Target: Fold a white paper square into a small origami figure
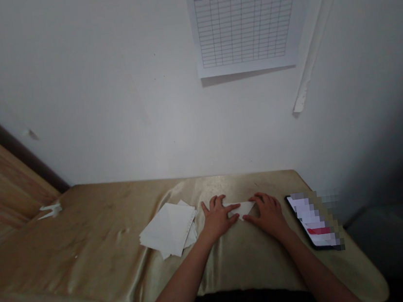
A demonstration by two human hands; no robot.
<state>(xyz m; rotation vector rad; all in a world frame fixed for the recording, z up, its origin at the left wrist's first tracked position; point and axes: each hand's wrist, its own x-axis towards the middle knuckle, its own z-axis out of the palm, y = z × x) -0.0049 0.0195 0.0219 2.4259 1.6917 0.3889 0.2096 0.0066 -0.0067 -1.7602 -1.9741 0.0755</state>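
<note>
A small piece of folded white paper, roughly triangular with its point toward me, lies on the cloth-covered table between my hands. My left hand rests over its left side, fingers spread, with index finger and thumb pressing on the paper. At the right corner, my right hand touches the paper with index finger and thumb apart, the other fingers loosely bent. Part of the paper's left side is hidden under my left hand. Just left of that hand lies a loose stack of white paper sheets.
A phone with a lit, partly blurred screen lies right of my right hand. The shiny gold tablecloth has folds near the front. White scraps lie at the far left. A printed table sheet hangs on the wall behind.
</note>
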